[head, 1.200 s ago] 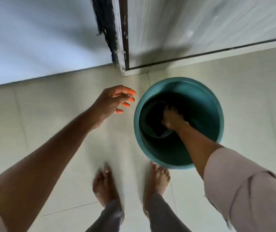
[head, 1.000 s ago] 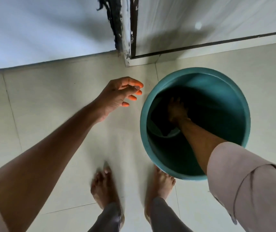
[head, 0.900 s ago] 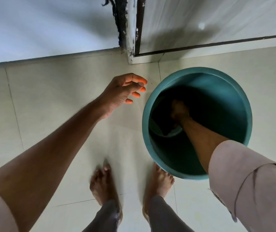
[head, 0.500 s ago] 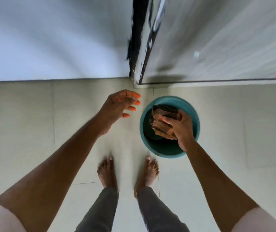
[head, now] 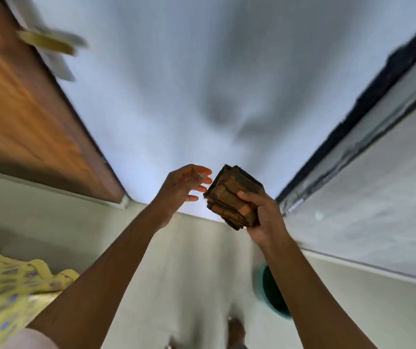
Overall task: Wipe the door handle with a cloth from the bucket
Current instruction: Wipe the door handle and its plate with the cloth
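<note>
Folded cloth [head: 234, 197] gripped in right hand [head: 264, 212], left hand [head: 181, 190] spread beside; bucket [head: 272, 293] half-hidden, handle [head: 48, 42] blurred.

sleeve [head: 33, 340]: pale pink, short | forearms: bare | foot [head: 237, 328]: bare, blurred

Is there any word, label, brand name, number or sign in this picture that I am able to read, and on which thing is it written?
None can be read.
The folded brown cloth in the right hand shows only a checked pattern.
The yellow fabric shows only blue spots.
The wooden door and its handle are blurred; no writing can be made out.
</note>
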